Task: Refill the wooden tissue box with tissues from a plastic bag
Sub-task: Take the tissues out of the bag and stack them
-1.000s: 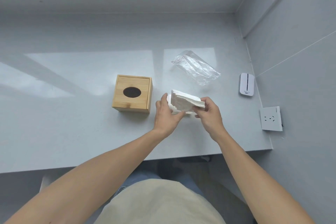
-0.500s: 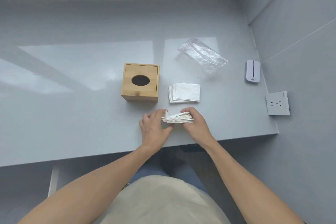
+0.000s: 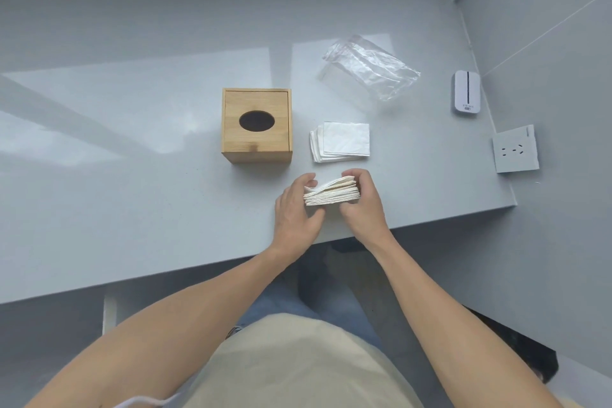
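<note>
My forearms are bare, no sleeves in view. My left hand (image 3: 295, 212) and right hand (image 3: 363, 201) carry no rings, watch or gloves. I wear a beige top (image 3: 298, 364) and blue trousers (image 3: 275, 303).

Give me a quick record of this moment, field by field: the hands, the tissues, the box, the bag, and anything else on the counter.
left hand: grips left end of the held tissue stack
right hand: grips its right end
held tissue stack: between both hands, near the counter's front edge
second tissue pile: flat on the counter, right of the box
wooden tissue box: lid on, oval opening dark, no tissue showing
plastic bag: looks empty, behind the pile
white device: far right
</note>
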